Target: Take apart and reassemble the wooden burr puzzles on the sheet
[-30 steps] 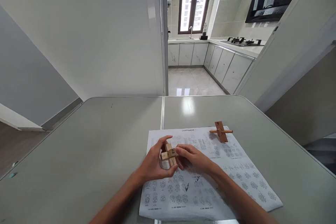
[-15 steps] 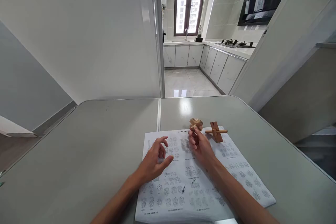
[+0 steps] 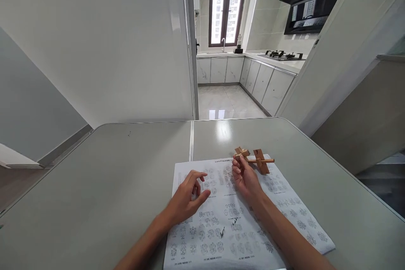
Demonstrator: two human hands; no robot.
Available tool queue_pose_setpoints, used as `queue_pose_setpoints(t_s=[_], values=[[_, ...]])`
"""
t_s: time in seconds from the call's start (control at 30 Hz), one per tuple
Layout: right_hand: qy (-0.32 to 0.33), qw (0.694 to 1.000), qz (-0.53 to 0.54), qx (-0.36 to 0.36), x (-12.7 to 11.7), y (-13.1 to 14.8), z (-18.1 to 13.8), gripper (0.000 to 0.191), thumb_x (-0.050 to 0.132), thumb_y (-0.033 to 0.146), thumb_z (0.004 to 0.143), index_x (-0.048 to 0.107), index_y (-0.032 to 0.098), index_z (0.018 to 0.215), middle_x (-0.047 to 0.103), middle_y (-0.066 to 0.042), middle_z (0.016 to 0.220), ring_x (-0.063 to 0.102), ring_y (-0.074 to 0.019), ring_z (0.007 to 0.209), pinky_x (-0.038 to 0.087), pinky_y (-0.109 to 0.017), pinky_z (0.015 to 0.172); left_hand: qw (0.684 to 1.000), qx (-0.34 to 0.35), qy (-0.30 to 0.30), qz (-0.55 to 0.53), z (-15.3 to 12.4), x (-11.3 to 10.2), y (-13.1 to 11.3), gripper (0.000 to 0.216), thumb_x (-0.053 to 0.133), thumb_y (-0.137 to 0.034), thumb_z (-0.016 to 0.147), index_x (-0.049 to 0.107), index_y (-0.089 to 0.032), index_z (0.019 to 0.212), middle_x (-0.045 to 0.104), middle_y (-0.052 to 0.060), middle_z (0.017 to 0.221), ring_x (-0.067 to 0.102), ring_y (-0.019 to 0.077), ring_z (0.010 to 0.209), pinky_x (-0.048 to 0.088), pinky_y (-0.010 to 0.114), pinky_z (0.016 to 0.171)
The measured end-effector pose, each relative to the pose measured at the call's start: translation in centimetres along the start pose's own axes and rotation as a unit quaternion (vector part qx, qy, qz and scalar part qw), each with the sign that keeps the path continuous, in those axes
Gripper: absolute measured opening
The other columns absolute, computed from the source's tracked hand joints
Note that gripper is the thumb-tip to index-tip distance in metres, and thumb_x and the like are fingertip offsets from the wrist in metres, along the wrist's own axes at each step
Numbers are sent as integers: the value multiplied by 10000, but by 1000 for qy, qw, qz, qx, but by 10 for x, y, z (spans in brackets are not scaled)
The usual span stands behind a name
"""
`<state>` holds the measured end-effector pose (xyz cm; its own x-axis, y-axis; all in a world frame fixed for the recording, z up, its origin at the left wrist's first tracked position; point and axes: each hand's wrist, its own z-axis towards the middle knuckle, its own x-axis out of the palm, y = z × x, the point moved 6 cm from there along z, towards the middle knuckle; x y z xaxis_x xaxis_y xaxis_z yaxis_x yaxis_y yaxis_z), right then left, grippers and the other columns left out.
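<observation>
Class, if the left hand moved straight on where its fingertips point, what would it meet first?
The left hand would probably meet the right hand, which holds the wooden puzzle; one view leaves their heights unclear.

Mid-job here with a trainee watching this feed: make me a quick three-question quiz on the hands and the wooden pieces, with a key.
1. Which hand touches the pale wooden cluster?
2. True or false: the left hand, above the printed sheet, holds nothing.
3. In the picture, the brown wooden piece with the rod sits: A) left of the pale wooden cluster, B) right of it, C) under the left hand.

Key: 1. The right hand. 2. True. 3. B.
</observation>
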<state>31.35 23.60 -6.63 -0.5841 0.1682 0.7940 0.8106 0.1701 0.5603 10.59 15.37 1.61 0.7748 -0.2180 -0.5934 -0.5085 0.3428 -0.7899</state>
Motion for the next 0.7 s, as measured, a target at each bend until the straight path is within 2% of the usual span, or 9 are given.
queue_pose_setpoints(t_s=[0.23, 0.7], values=[[6, 1000, 12, 6, -2, -1, 4, 267, 800, 396, 866, 602, 220, 886, 569, 72, 686, 449, -21, 439, 457, -90, 374, 1000, -2, 11, 9, 0, 1, -1, 289, 556, -360, 1008, 547, -279, 1285, 572, 53, 1173, 566, 140, 760, 523, 313, 733], [26, 999, 30, 24, 0, 1, 7, 251, 795, 380, 873, 610, 212, 894, 566, 66, 691, 453, -20, 440, 462, -80, 388, 1000, -2, 7, 15, 0, -1, -4, 269, 577, -385, 997, 567, -283, 1246, 590, 45, 1157, 599, 136, 745, 539, 305, 727]])
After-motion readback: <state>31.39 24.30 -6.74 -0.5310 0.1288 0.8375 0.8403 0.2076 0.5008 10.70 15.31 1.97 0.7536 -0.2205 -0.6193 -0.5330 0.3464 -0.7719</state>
